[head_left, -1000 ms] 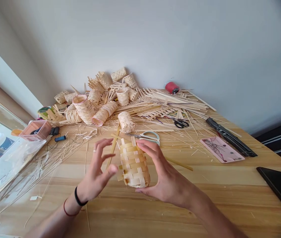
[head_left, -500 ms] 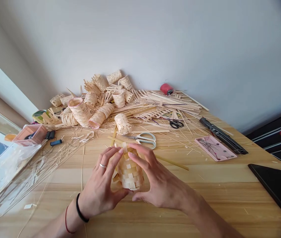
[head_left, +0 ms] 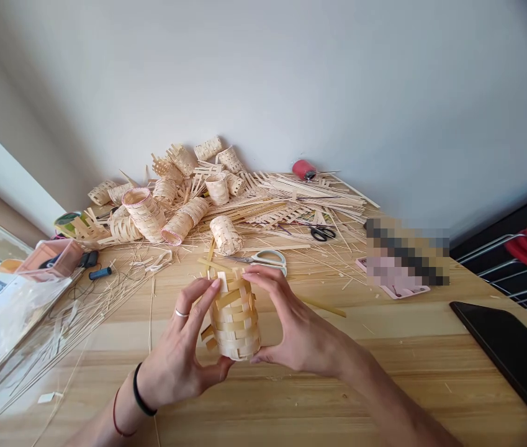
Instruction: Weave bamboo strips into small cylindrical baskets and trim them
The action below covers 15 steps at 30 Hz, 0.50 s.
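Observation:
A small cylindrical basket (head_left: 235,323) woven from pale and yellowish strips stands upright between my hands, with loose strip ends at its top and left side. My left hand (head_left: 184,341) grips its left side, fingertips at the upper rim and thumb near the bottom. On the right, my right hand (head_left: 291,323) holds it the same way, fingers at the top and thumb at the lower edge. Behind the basket lie white-handled scissors (head_left: 270,257), partly hidden by my right hand's fingers.
Behind are several woven baskets (head_left: 144,214), piled strips (head_left: 310,195), black scissors (head_left: 323,233) and a red spool (head_left: 303,169). A pink box (head_left: 53,259) stands left; a pink tray (head_left: 398,287), partly pixelated, and a black flat object (head_left: 500,354) lie right.
The basket has turned between my hands, showing different strips in front. My fingers have moved slightly apart at its top. The whole view has shifted a little.

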Available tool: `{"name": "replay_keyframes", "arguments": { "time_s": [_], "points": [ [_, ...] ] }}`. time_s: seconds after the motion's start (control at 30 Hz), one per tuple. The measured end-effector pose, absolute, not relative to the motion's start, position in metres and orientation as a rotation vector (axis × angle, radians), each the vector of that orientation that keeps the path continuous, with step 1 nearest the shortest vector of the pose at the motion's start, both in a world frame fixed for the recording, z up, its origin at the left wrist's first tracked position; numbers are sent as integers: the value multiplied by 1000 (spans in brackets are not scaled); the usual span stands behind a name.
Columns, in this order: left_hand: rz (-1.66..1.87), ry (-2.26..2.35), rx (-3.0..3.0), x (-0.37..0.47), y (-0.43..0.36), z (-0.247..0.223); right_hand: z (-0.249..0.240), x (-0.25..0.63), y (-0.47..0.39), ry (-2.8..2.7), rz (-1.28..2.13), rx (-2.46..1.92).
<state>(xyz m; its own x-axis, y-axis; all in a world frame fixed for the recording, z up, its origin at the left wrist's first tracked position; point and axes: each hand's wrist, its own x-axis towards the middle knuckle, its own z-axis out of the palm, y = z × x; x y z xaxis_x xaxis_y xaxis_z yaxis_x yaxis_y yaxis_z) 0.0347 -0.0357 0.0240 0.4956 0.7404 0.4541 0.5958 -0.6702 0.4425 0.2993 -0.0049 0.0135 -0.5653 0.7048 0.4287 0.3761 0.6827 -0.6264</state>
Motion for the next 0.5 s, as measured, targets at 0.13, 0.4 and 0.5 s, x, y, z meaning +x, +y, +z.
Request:
{"name": "replay_keyframes", "arguments": {
  "time_s": [0.13,0.4,0.5],
  "points": [
    [958,1139,2559,33,-35,23,15,298,-6,-2203,601,-800],
    [1049,1154,2597,30,-30,19,19,298,-6,-2189,567,-800],
    [986,1158,2598,30,-25,18,15,295,-4,-2164,528,-807]
  ]
}}
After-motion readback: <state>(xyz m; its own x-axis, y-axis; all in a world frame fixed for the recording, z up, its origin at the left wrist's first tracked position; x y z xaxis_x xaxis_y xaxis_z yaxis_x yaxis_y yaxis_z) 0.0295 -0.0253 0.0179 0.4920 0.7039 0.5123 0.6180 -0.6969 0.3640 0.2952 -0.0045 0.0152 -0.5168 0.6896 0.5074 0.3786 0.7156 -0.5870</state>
